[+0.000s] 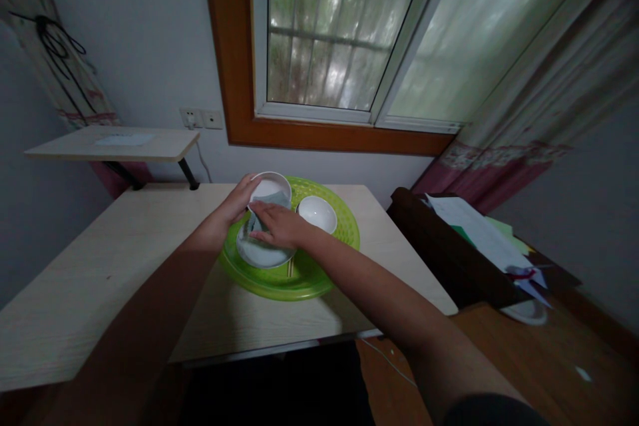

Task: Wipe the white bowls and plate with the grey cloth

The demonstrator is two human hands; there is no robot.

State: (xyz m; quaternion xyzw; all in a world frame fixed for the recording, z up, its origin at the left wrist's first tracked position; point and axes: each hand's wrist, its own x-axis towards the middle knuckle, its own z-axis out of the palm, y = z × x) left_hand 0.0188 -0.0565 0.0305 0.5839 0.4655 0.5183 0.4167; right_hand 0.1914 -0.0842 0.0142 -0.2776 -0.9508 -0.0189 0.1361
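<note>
My left hand (239,200) grips the left rim of a white bowl (272,182), which is tilted above a round green tray (309,287). A grey cloth (277,198) lies against the bowl's inside, with my right hand (277,225) closed on it; part of the cloth hangs below my fingers. Beneath both hands a white plate (264,257) rests on the tray. To the right of my right hand stands a second white bowl (319,213), upright. A pair of chopsticks (290,269) lies beside the plate, partly hidden by my right forearm and the plate.
The tray sits on a pale wooden table (150,266). A small raised shelf (120,141) stands at the table's back left, with a paper on it. Behind are a window and wall sockets (202,118). Papers (469,229) lie on dark furniture at the right.
</note>
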